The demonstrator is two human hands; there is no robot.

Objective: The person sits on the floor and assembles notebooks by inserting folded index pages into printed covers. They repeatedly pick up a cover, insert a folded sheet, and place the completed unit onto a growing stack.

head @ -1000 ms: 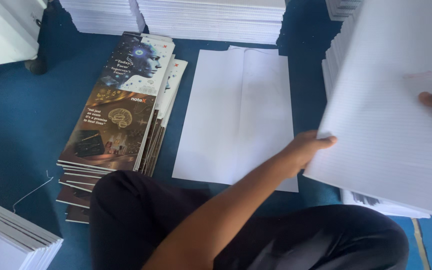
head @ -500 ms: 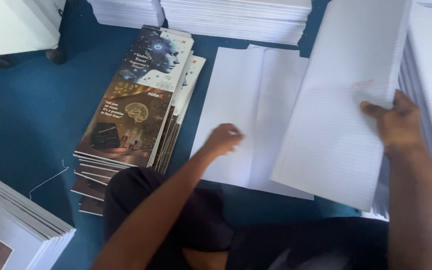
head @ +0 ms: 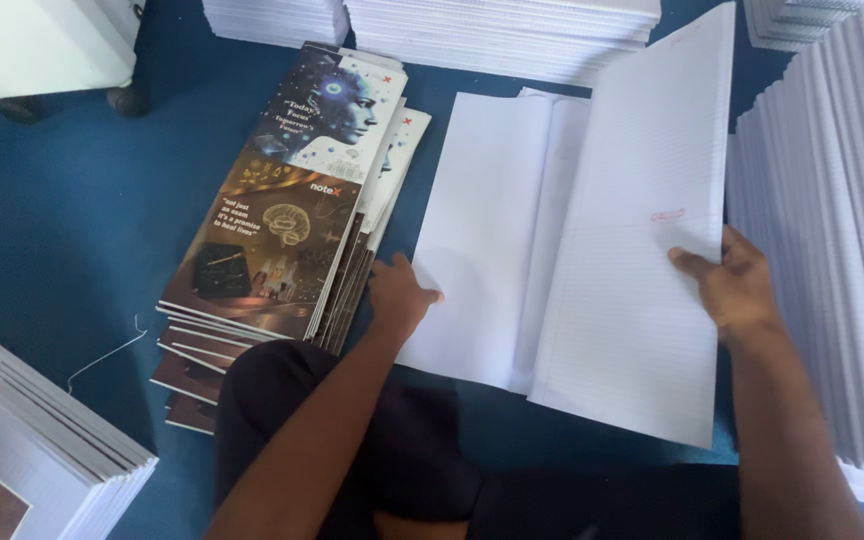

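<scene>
Right hand [head: 737,285] holds ruled sheets, left hand [head: 399,297] flat on white sheets
Right grip closed on the right edge of the ruled sheets [head: 637,250], which overlap the white sheets [head: 477,240] on the blue floor [head: 62,230]. Left grip open, holding nothing, beside the stack of printed covers [head: 282,230]; tall paper stack [head: 832,220] on the right

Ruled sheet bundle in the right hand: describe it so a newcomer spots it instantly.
Start from the blue floor, between the pile of dark printed covers and the tall white paper stacks at the right. There the right hand pinches the long white ruled-paper bundle by its edge. Unlike the flat white sheets under the left hand, it overlaps them, tilted.
</scene>
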